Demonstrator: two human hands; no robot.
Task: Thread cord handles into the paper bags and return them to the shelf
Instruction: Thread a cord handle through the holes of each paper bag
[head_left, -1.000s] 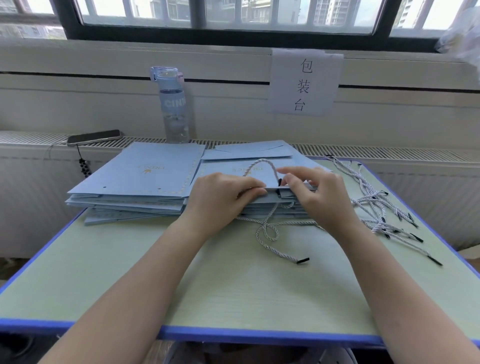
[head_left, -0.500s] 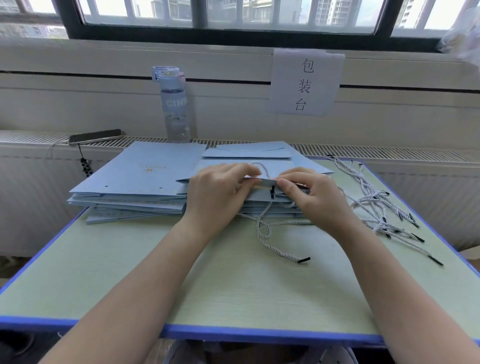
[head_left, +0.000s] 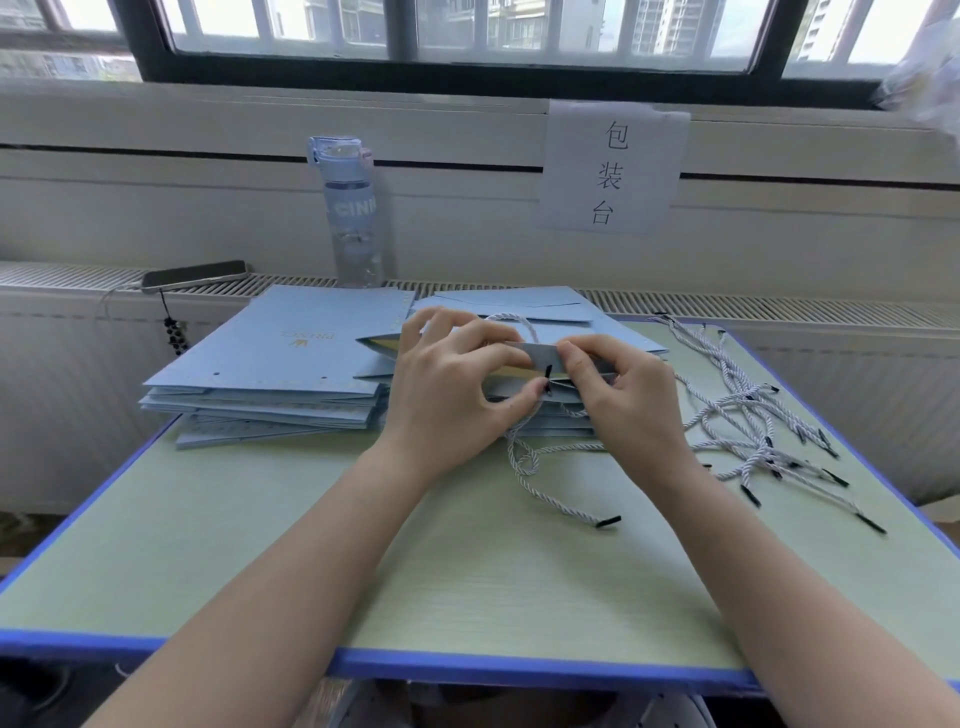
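Two stacks of flat light-blue paper bags lie at the back of the table; the left stack (head_left: 280, 364) is untouched. On the right stack, my left hand (head_left: 447, 395) holds up the mouth edge of the top bag (head_left: 379, 345), its yellow inside showing. My right hand (head_left: 623, 395) pinches the same raised edge from the right. A white twisted cord (head_left: 524, 462) runs through the bag, loops above it and trails onto the table; one black tip stands between my two thumbs.
A loose heap of white cords with black tips (head_left: 753, 431) lies at the right of the green table (head_left: 467, 571). A water bottle (head_left: 350, 213) and a phone (head_left: 195, 274) stand on the ledge behind. A paper sign (head_left: 610, 166) hangs on the wall.
The top bag's near edge has been lifted higher and its mouth opened. The cord loop rose above the bag, and both hands shifted slightly upward.
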